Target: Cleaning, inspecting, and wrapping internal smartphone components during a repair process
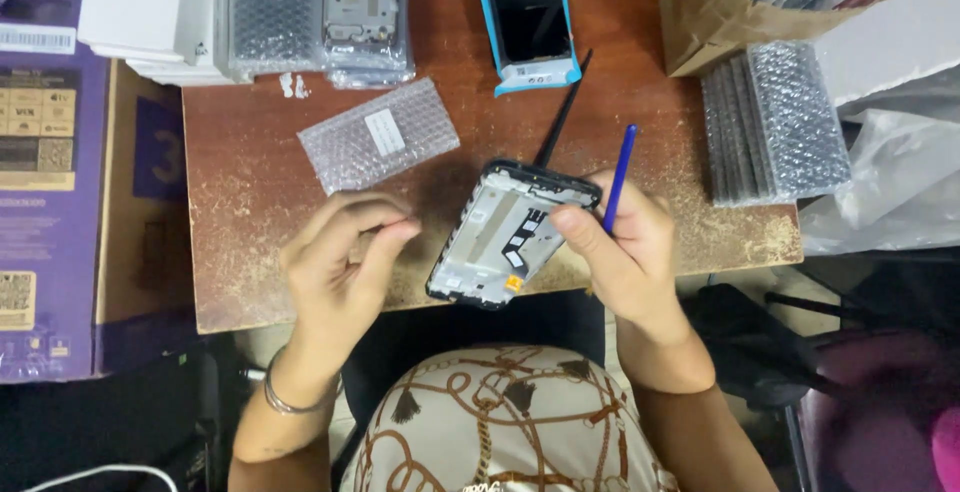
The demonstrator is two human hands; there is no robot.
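One reddish-brown wooden bench fills the middle of the view, its top scuffed and dusted with pale wear along the near edge; dark floor and a dark chair lie to the right below it; a tall purple carton stands against the left side, and a brown cardboard box of bagged parts sits at the far right corner; white flat boxes are stacked at the far left, with two phone frames in bubble wrap just beside them; a row of bubble-wrapped parts stands on edge near the right rim; a loose bubble-wrap pouch with a white label lies flat near the centre; a dark phone in a blue tray rests at the far edge; the phone frame, a black-rimmed rectangle with a silvery inner plate and small circuitry, is tilted over the near edge of the bench, held at its upper right corner by the right hand, whose fingers are clamped on it and also grip a slim blue stick; a thin black rod lies behind the frame; the left hand, a metal bangle on its wrist, hovers just left of the frame, fingers curled together with the tips pinched, though I cannot tell whether anything is between them.
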